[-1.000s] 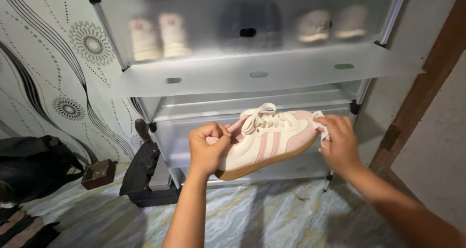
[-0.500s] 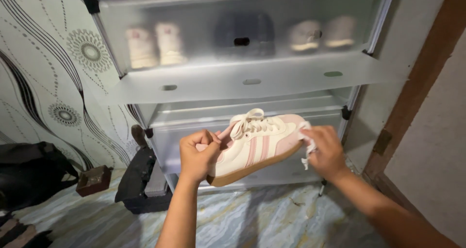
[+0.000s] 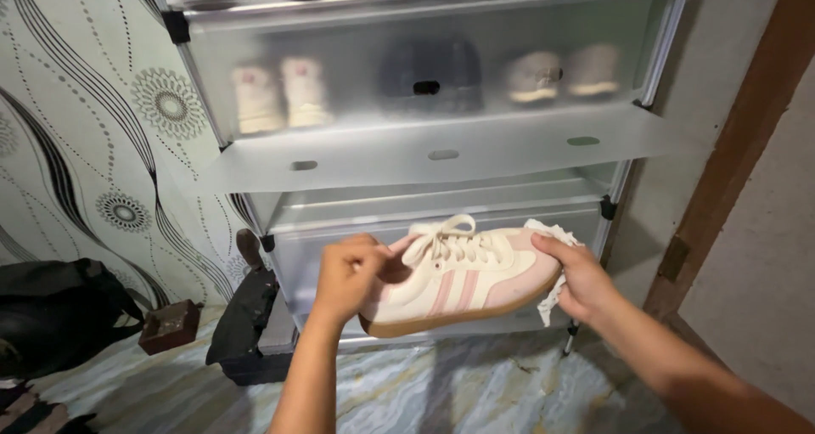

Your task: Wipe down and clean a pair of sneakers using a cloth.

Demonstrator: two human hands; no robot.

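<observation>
Above marbled floor [image 3: 441, 383] — sneaker [image 3: 463, 277], frosted shoe cabinet [image 3: 441, 145] behind.

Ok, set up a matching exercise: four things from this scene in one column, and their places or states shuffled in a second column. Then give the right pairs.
Things:
1. sneaker
2. white cloth
3. dark bag
4. small brown box

Places or states:
A. on the floor, at the far left
B. held by its heel in the left hand
C. on the floor, between the bag and the shoe cabinet
D. bunched in the right hand against the shoe's toe

Pairs: 1-B, 2-D, 3-A, 4-C
</observation>
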